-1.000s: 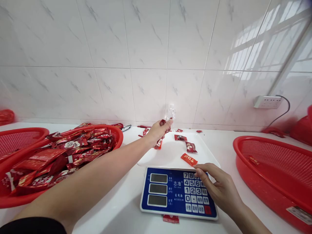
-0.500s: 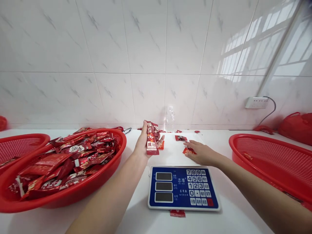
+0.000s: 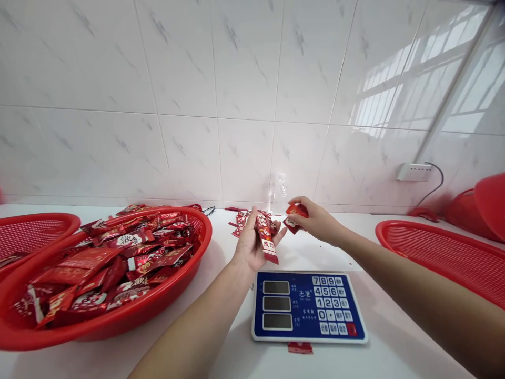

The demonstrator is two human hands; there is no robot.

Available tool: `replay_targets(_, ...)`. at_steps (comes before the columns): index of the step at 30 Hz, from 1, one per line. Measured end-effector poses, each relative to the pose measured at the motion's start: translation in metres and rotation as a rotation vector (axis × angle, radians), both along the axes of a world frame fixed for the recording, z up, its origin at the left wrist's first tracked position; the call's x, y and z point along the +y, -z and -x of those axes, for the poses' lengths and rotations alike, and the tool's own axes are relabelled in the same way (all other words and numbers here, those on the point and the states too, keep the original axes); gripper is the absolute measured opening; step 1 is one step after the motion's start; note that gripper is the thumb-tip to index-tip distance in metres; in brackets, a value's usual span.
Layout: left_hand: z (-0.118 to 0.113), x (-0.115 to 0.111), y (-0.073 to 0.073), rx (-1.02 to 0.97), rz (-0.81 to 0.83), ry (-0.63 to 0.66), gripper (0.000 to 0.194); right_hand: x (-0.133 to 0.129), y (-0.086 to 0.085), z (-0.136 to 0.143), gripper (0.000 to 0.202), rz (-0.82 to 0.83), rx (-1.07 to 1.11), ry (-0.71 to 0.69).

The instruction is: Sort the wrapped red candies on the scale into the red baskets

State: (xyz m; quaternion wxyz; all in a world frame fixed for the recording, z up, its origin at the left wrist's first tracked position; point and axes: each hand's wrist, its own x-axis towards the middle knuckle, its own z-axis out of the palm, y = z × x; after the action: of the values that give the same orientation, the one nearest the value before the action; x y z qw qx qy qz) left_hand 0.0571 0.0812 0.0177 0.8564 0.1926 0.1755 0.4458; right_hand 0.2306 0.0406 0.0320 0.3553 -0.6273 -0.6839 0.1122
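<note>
My left hand (image 3: 252,245), palm up above the scale's white plate, is closed round several red packets (image 3: 267,237), the top one long with white lettering. To its right my right hand (image 3: 315,218) pinches small red packets (image 3: 295,217) between thumb and fingers, lifted off the plate. The blue keypad panel of the scale (image 3: 310,308) faces me just below both hands, its displays dark. More red packets (image 3: 240,218) lie behind my left hand.
At left stands a red basket (image 3: 203,247) heaped with red packets, another basket (image 3: 39,221) beyond it. A red basket (image 3: 442,237) is at right. A clear bottle (image 3: 280,189) stands by the tiled wall, and a red packet (image 3: 300,348) lies under the scale's front edge.
My right hand has picked up the small packets from the plate and raised them. My left hand, still holding its packets, appears further right. The camera view has shifted slightly.
</note>
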Motion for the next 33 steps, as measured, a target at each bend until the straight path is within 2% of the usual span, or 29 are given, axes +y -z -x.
replay_targets(3, -0.001, 0.0, 0.002, -0.037, -0.034, 0.06, 0.031, 0.009, -0.01, 0.026, 0.034, -0.024, 0.023, -0.077)
replay_targets(5, -0.001, 0.0, 0.003, -0.059, -0.064, 0.067, 0.027, 0.012, -0.011, 0.04, 0.027, -0.043, 0.009, -0.098)
replay_targets(8, -0.001, -0.001, 0.003, -0.068, -0.083, 0.059, 0.023, 0.013, -0.009, 0.054, 0.031, -0.095, -0.03, -0.087)
replay_targets(12, -0.002, -0.002, 0.003, -0.08, -0.032, 0.071, 0.019, 0.01, -0.005, 0.069, 0.054, -0.125, -0.094, -0.086)
replay_targets(14, -0.002, -0.001, 0.003, -0.085, 0.006, 0.045, 0.011, 0.006, -0.006, 0.074, 0.072, -0.074, -0.068, -0.123)
replay_targets(16, 0.0, 0.002, 0.001, -0.07, 0.035, -0.001, 0.002, 0.003, -0.01, 0.075, 0.088, 0.042, 0.047, -0.223)
replay_targets(18, 0.004, 0.006, -0.003, -0.053, 0.059, -0.049, 0.006, 0.002, -0.016, 0.069, 0.096, 0.134, 0.192, -0.343)
replay_targets(20, 0.011, 0.011, -0.008, -0.05, 0.087, -0.094, 0.008, 0.006, -0.019, 0.058, 0.091, 0.124, 0.231, -0.364)
replay_targets(22, 0.019, 0.015, -0.014, -0.054, 0.117, -0.14, 0.009, 0.013, -0.014, 0.047, 0.074, 0.098, 0.12, -0.27)
replay_targets(24, 0.026, 0.019, -0.02, -0.063, 0.135, -0.165, 0.008, 0.021, -0.001, 0.038, 0.058, 0.126, -0.047, -0.181)
replay_targets(29, 0.029, 0.017, -0.024, -0.068, 0.135, -0.136, 0.004, 0.028, 0.04, 0.037, 0.039, 0.152, -0.237, -0.191)
replay_targets(31, 0.026, 0.015, -0.021, -0.052, 0.13, -0.111, 0.003, 0.028, 0.048, 0.039, 0.029, 0.111, -0.272, -0.179)
replay_targets(33, 0.023, 0.014, -0.018, -0.033, 0.126, -0.096, 0.003, 0.029, 0.048, 0.037, 0.02, 0.062, -0.283, -0.14)
